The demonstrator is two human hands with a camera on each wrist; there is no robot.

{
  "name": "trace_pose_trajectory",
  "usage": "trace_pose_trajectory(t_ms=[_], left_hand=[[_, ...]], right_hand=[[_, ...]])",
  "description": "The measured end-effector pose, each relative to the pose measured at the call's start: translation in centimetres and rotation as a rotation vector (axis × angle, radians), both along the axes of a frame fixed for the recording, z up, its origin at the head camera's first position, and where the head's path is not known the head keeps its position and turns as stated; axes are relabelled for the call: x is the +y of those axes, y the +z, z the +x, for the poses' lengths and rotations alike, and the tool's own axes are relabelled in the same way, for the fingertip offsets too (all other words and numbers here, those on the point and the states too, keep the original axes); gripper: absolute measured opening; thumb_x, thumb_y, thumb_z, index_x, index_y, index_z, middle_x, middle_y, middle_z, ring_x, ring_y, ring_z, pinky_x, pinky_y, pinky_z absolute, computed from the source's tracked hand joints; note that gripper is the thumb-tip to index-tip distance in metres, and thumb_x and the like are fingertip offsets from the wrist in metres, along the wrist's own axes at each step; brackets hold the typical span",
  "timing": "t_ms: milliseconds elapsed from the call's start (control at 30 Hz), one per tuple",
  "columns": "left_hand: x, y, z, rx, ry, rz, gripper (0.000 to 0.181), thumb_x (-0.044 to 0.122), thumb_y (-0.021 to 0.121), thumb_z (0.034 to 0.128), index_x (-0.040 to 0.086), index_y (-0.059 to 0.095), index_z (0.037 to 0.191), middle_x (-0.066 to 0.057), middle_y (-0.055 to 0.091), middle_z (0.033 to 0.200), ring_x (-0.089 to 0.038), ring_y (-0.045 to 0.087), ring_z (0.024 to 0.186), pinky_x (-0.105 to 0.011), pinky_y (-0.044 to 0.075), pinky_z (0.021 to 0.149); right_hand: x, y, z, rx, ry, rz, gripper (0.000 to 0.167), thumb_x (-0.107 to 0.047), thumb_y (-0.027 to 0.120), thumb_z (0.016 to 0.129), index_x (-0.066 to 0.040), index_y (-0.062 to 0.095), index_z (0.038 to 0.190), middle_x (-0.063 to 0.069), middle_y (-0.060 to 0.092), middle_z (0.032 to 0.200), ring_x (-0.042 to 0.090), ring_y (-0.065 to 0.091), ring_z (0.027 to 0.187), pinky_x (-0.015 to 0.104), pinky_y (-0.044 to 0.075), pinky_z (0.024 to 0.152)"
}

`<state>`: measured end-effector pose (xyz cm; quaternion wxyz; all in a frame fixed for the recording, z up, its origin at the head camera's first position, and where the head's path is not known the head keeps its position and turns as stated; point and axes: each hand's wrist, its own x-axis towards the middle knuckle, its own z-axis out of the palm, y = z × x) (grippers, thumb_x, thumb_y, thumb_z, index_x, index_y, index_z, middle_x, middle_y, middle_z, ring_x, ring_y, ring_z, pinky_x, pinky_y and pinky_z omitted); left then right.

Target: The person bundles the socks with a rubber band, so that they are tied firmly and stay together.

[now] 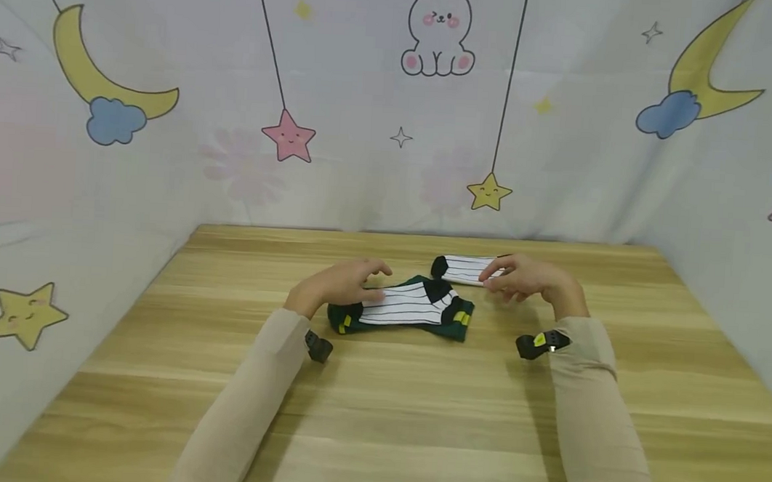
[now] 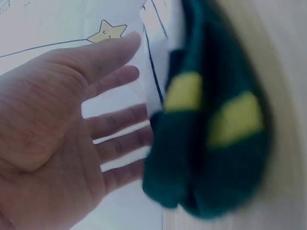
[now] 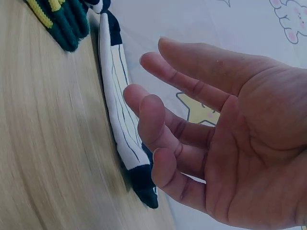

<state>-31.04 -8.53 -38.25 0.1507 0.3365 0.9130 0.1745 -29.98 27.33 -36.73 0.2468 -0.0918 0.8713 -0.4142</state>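
A white sock with thin dark stripes and black ends (image 1: 399, 304) lies on top of dark green socks with yellow bands (image 1: 458, 328). Over the left end of this pile is my left hand (image 1: 341, 282), its fingers spread and holding nothing; the left wrist view shows the green socks (image 2: 216, 163) just beyond the fingertips. Behind the pile, to the right, lies another striped white sock (image 1: 466, 268). My right hand (image 1: 528, 276) hovers by its right end, hiding part of it. In the right wrist view those fingers (image 3: 153, 120) are loosely bent, with nothing between them.
The socks lie on a wood-grain table (image 1: 390, 416). A pale cloth (image 1: 368, 87) printed with moons, stars and a rabbit hangs along the table's back and sides. Each sleeve has a small black camera at the wrist, such as the right one (image 1: 531, 345).
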Motion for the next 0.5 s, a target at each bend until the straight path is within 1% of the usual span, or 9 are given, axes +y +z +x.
trace_pose_trajectory(t_ms=[100, 233, 400, 500], left_hand=[[1.0, -0.1, -0.8, -0.037, -0.01, 0.021, 0.054, 0.029, 0.06, 0.102, 0.006, 0.044, 0.148, -0.016, 0.046, 0.15, -0.032, 0.044, 0.137, -0.048, 0.037, 0.11], [2.0, 0.1, -1.6, -0.072, -0.038, 0.037, 0.056, 0.028, 0.059, 0.1021, 0.004, 0.041, 0.149, -0.018, 0.047, 0.148, -0.033, 0.044, 0.137, -0.047, 0.036, 0.11], [3.3, 0.3, -1.9, -0.116, -0.063, 0.046, 0.06, 0.026, 0.059, 0.1024, 0.003, 0.034, 0.152, -0.022, 0.047, 0.145, -0.034, 0.045, 0.136, -0.047, 0.037, 0.11], [4.2, 0.2, -2.0, -0.133, -0.057, 0.072, 0.061, 0.027, 0.058, 0.1029, 0.004, 0.032, 0.153, -0.024, 0.047, 0.145, -0.035, 0.045, 0.136, -0.048, 0.037, 0.109]], right_hand=[[0.5, 0.0, -0.1, -0.003, -0.017, -0.004, 0.037, -0.021, 0.064, 0.099, 0.0, 0.06, 0.128, 0.012, 0.063, 0.102, 0.023, 0.059, 0.083, 0.036, 0.049, 0.073], [0.9, 0.1, -0.2, 0.009, -0.041, 0.005, 0.04, -0.026, 0.06, 0.101, 0.0, 0.058, 0.131, 0.013, 0.066, 0.106, 0.025, 0.06, 0.086, 0.038, 0.05, 0.076], [1.5, -0.1, -0.3, 0.017, -0.094, -0.018, 0.042, -0.027, 0.056, 0.104, 0.001, 0.055, 0.136, 0.012, 0.065, 0.102, 0.021, 0.061, 0.083, 0.037, 0.05, 0.075], [2.0, -0.3, -0.4, 0.011, -0.137, -0.033, 0.042, -0.023, 0.053, 0.105, 0.001, 0.051, 0.14, 0.009, 0.062, 0.099, 0.017, 0.061, 0.08, 0.035, 0.05, 0.075]])
